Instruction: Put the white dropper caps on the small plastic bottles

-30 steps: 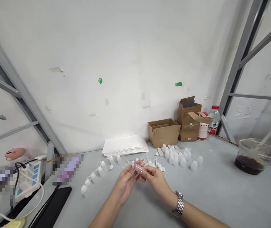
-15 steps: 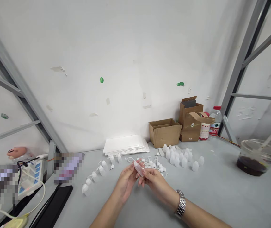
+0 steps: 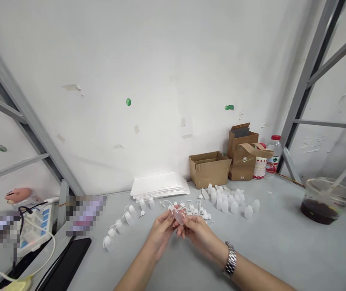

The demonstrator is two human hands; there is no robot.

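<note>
In the head view, both hands meet over the near middle of the grey surface. The left hand pinches the far end of a small translucent bottle, and the right hand has its fingers closed on the near end, so the bottle is tilted between them, off the surface. Whether its top is fitted is hidden by the fingers.

To the left, a row of bottles runs from near to far; several carry white caps with straps, so these look done. Beyond the hands lies a loose pile of white cap pieces, apparently unused. To the right, a larger cluster of bottles shows no straps and looks unfitted. By that reading, more is left than finished.
</note>
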